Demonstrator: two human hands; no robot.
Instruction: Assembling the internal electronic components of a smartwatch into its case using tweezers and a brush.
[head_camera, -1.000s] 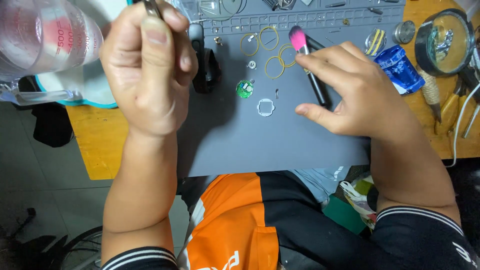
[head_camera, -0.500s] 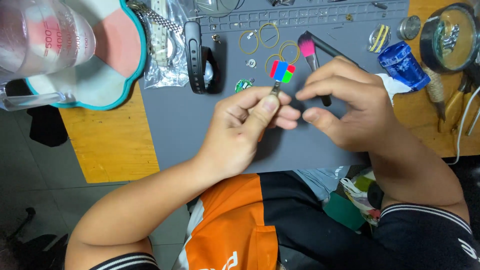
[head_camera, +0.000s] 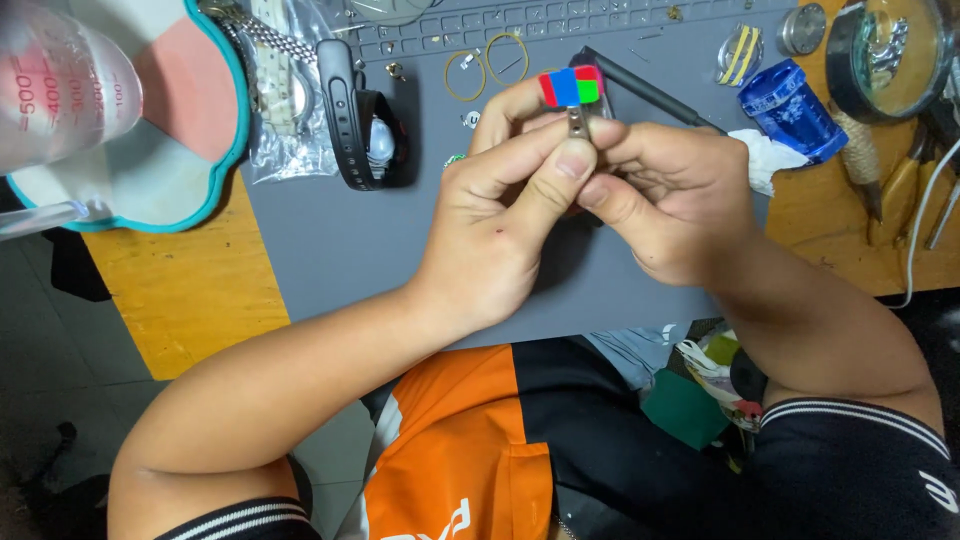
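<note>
While both hands are brought together above the grey rubber work mat (head_camera: 330, 250), a small metal tool with a red, blue and green block head (head_camera: 572, 92) is pinched between the left hand (head_camera: 500, 215) and the right hand (head_camera: 665, 195). Left of it on the mat, a black wristband watch (head_camera: 355, 115) is laid.

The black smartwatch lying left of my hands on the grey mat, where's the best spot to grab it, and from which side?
Probably the black smartwatch is best pinched across its narrow upper strap, coming from above. It lies on its side on the grey mat, strap curled into a loop, with the plastic bag crowding its left, so the right side is freer.
</note>
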